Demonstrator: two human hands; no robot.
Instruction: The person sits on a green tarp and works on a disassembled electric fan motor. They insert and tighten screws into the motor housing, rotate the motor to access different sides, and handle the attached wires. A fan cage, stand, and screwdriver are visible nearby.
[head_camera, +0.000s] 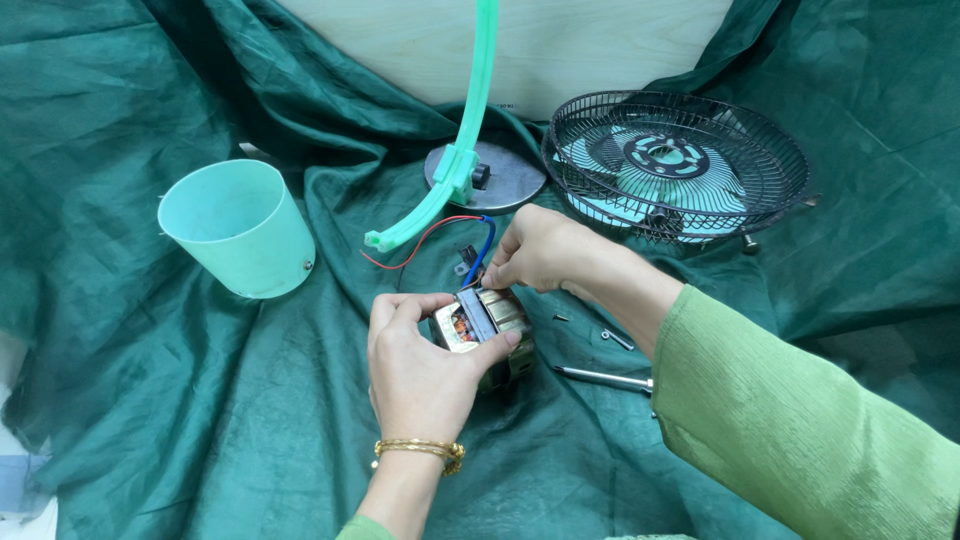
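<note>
Motor (485, 325), a small metal block with orange wire inside, sits low in the middle of the picture, held just above the green cloth (200, 420). The left hand (420, 365) comes up from the bottom edge with its back toward the camera. A gold bangle (420, 450) rings its wrist. Its fingers curl around the near side of the motor, and its thumb presses on the right edge, so this hand is closed on the motor and holds it firm.

The right hand (540, 250) reaches in from the right, at the end of an arm in a light green sleeve (790, 420). The wrist bends down and the fingertips pinch together at the top of the motor, right where the blue wire (482, 248) comes out. I cannot tell if the fingers grip the wire or just a part of the motor.

Just right of the motor, a metal rod (600, 378) lies on the cloth, partly under the sleeve. A few small screws (618, 340) lie near it.

A thin red wire (415, 248) loops away from the motor to the left. Farther back, a curved green plastic bar (465, 140) rises from a round grey base (510, 175). On the left, well apart from the hands, a pale green cup-shaped shell (240, 230) lies tilted on the cloth. On the far right, a black wire fan cage (675, 160) with pale green blades inside lies flat. Behind it all is a light wooden board (580, 45).
</note>
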